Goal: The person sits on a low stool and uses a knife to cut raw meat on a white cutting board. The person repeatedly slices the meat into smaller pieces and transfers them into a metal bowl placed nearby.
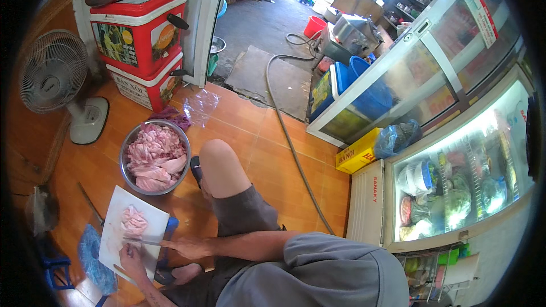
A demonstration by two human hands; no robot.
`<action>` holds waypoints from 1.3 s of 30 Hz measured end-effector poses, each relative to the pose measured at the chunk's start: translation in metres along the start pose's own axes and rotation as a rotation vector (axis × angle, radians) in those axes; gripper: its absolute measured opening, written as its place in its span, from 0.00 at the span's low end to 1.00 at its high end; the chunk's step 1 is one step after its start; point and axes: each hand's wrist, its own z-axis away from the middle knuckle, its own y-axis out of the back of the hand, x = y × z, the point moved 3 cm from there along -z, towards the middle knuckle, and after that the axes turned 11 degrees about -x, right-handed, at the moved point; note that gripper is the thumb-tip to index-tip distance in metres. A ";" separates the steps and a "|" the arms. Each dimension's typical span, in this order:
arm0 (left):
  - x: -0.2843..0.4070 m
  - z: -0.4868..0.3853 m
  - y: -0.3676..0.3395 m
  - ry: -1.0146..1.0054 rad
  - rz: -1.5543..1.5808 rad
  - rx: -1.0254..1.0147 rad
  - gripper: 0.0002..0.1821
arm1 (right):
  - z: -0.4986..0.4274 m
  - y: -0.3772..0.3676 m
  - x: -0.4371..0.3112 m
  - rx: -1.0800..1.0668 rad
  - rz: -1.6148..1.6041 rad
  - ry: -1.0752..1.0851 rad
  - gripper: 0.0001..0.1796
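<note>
A white cutting board (pixel 111 217) lies tilted in view before my bent knee. My right hand (pixel 185 246) grips a knife (pixel 145 241), its blade lying across the board. Just below the blade, the bent fingers of my left hand (pixel 131 258) press on a piece of pale meat, mostly hidden under them. Beyond the blade sits a small heap of cut pink meat (pixel 134 221). A steel bowl (pixel 123 169) piled with raw meat (pixel 155 153) stands on the floor past the board's far end.
Near the board are a thin dark rod (pixel 88 201), a blue plastic bag (pixel 94 260) and a blue stool (pixel 57 270). A fan (pixel 53 81) and stacked red coolers (pixel 136 42) stand beyond. A hose (pixel 294 149) crosses the tiled floor; a lit glass-door fridge (pixel 458 187) is at right.
</note>
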 end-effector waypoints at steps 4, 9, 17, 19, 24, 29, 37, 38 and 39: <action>0.013 -0.003 0.003 0.078 -0.017 -0.040 0.18 | 0.001 0.003 0.001 0.028 0.024 0.027 0.42; 0.023 -0.002 0.006 0.085 -0.028 -0.034 0.19 | -0.007 -0.007 0.011 0.057 0.012 0.029 0.41; -0.018 -0.010 -0.020 0.084 0.031 -0.027 0.18 | -0.010 -0.032 0.042 0.108 -0.010 0.097 0.42; -0.021 -0.025 -0.013 0.057 -0.089 -0.033 0.22 | -0.015 -0.027 0.034 0.150 0.120 0.153 0.43; 0.018 -0.005 0.006 0.079 -0.016 -0.041 0.18 | -0.031 -0.047 0.052 0.064 0.046 0.040 0.43; 0.014 -0.002 0.008 0.051 -0.041 -0.006 0.18 | -0.014 -0.013 0.015 0.022 -0.031 0.010 0.42; 0.020 -0.003 0.006 0.053 -0.026 -0.026 0.19 | -0.008 0.003 -0.003 -0.067 -0.081 -0.041 0.54; 0.022 -0.002 0.008 0.056 -0.034 -0.024 0.19 | -0.007 0.003 -0.003 -0.065 -0.080 -0.032 0.55; 0.025 -0.002 0.008 0.057 -0.040 -0.021 0.19 | -0.006 0.004 -0.004 -0.062 -0.077 -0.024 0.56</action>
